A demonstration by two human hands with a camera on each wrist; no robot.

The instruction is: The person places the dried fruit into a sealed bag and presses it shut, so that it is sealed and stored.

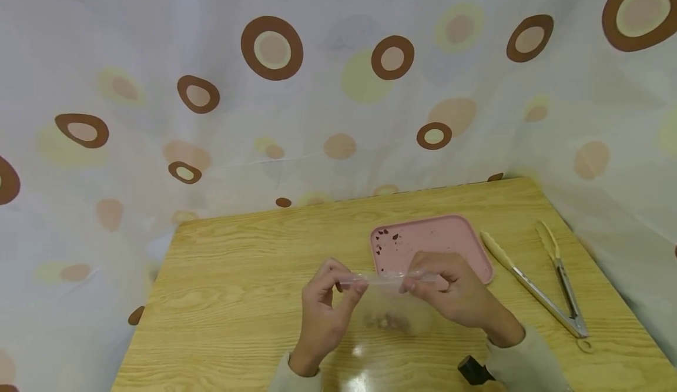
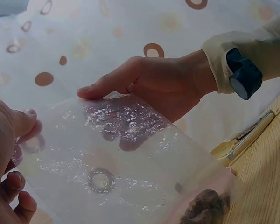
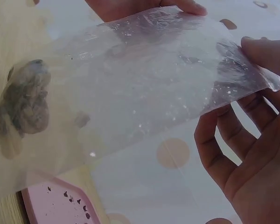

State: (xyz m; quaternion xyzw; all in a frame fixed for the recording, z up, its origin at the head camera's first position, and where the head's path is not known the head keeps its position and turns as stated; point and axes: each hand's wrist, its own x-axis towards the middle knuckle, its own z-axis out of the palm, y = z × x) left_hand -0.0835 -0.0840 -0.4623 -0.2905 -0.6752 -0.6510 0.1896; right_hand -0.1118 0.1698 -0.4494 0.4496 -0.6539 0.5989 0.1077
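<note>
A clear plastic bag hangs between my two hands, its top edge stretched level. My left hand pinches one top corner between thumb and fingers. At the other corner, my right hand pinches the edge the same way. Dark brown, wrinkled lumps lie together at the bottom of the bag, with one small piece apart from them. In the left wrist view, some right-hand fingers show through the film, behind the bag.
Behind the right hand lies a pink tray with several dark crumbs on its left side. Metal tongs with pale yellow tips lie spread at the right of the wooden table. A patterned curtain hangs along the table's back and sides.
</note>
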